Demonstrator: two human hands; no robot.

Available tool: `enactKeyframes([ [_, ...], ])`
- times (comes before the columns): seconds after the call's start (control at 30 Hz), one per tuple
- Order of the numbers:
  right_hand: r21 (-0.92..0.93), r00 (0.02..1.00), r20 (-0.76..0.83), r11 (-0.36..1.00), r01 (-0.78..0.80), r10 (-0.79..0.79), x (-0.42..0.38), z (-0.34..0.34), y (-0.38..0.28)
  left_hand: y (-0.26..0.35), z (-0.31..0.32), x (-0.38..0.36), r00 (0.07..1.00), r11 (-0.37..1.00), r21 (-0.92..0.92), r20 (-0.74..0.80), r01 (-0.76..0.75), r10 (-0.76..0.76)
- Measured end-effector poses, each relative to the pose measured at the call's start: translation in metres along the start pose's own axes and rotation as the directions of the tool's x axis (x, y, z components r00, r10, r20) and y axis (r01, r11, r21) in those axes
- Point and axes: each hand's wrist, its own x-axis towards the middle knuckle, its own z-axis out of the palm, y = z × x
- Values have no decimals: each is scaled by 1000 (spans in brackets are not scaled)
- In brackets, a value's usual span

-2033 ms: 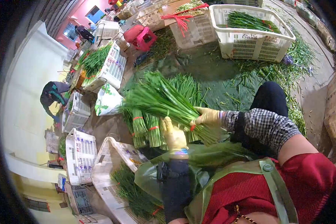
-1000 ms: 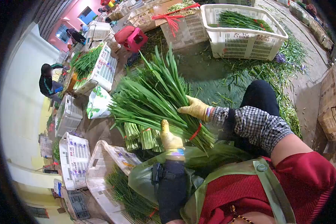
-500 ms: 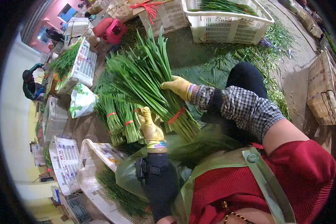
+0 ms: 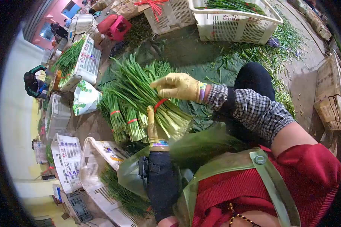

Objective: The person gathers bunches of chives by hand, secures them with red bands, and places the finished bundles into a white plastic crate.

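Note:
A bundle of garlic chives [image 4: 174, 119], bound with a red band, lies slantwise with its pale cut ends toward me and its leaves pointing up-left. My left hand [image 4: 155, 130], in a yellowish glove, holds it from the near left side; a digit stands up beside the band and the other fingers are hidden behind the stems. Just over the leaves, my right hand [image 4: 178, 87], gloved alike, is open with fingers stretched out and fingertips overlapping the bundle. Left of it, more banded chive bundles [image 4: 134, 128] rest side by side.
A white crate [image 4: 238, 28] of greens stands at the far side, near a pink plastic stool [image 4: 117, 28]. Another crate [image 4: 89, 166] with greens sits at lower left. Loose trimmings [image 4: 250, 56] litter the green ground sheet. A person [image 4: 36, 81] is at far left.
My right hand has let go of the chives and opened above them. The bundle has come down and left, with its cut ends now paler and turned more toward me, against my left hand.

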Motion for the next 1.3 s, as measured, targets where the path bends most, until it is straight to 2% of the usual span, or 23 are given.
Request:
enactKeyframes([
  [0.03, 8, 988, 72, 990, 138, -138, -2, 5, 3, 1, -3, 1, 998, 999, 17, 38, -50, 49],
  [0.13, -219, 942, 253, 935, 280, -223, -9, 12, 0, -2, 3, 0, 993, 991, 69, -19, -113, 114],
  [0.23, -250, 904, 395, 928, 276, -163, -11, 13, -4, 4, -7, 1, 999, 998, 50, -27, -23, 24],
  [0.3, 51, 683, 717, 988, 148, -139, -13, -2, -10, 9, -9, 1, 993, 997, 44, -101, -55, 60],
  [0.33, -48, 554, 832, 995, 86, -8, -14, -10, -6, 12, -15, 6, 987, 982, 135, -69, -132, 142],
  [0.37, -260, 558, 822, 947, 190, 114, -15, -14, 3, 14, 7, -5, 993, 991, 84, -49, -104, 108],
  [0.43, -620, 602, 728, 688, 377, 327, -17, -19, 27, 24, 6, -5, 991, 988, 84, 28, -131, 129],
  [0.5, -863, 614, 488, 448, 234, 620, -11, -32, 14, 30, 1, -4, 969, 968, 83, -48, -238, 243],
  [0.53, -876, 724, 423, 450, 173, 545, -16, -35, 32, 30, -2, -3, 968, 968, 74, -60, -238, 243],
  [0.67, -580, 959, 280, 802, 140, 35, -10, -34, 23, 28, -6, 1, 970, 975, 39, -99, -220, 222],
  [0.77, -150, 937, 54, 925, 349, -345, -7, -12, 11, 27, -17, 5, 985, 990, 9, -107, -139, 139],
  [0.83, -30, 908, 107, 912, 410, -405, -17, -5, -19, 20, 5, 1, 985, 964, -240, 100, -110, 138],
  [0.87, 98, 881, 286, 926, 365, -378, -16, 4, -6, 24, -24, 10, 984, 986, 66, -80, -152, 157],
  [0.9, 155, 844, 474, 967, 201, -252, -17, 0, -11, 26, -27, 9, 984, 983, 106, -89, -148, 157],
  [0.93, 152, 675, 735, 986, -70, -65, -17, -6, -18, 28, -32, 10, 978, 974, 143, -92, -173, 187],
  [0.97, 55, 393, 916, 946, -320, 80, -15, -14, -29, 29, -36, 12, 971, 964, 179, -94, -199, 218],
  [1.0, 15, 321, 943, 955, -295, 84, -15, -18, -34, 28, -33, 12, 965, 961, 170, -114, -216, 237],
  [1.1, 349, 748, 628, 937, -27, -212, -28, -9, -42, 26, -2, -2, 980, 980, 53, -36, -193, 195],
  [1.13, 356, 816, 448, 910, 210, -364, -26, 0, -40, 29, -20, 8, 938, 942, 125, -118, -311, 325],
  [1.17, 378, 786, 352, 845, 378, -509, -24, 4, -48, 26, -24, 11, 972, 978, -4, -116, -207, 206],
  [1.23, 329, 674, 314, 742, 584, -669, -21, 21, -55, 34, -11, -3, 994, 1000, 3, -110, 24, -24],
  [1.27, 90, 689, 464, 803, 589, -557, -28, 24, -61, 19, 7, -9, 980, 988, 76, -138, -137, 146],
  [1.3, -206, 679, 477, 681, 703, -557, -34, 27, -57, 18, -2, -2, 960, 975, 109, -184, -194, 211],
])
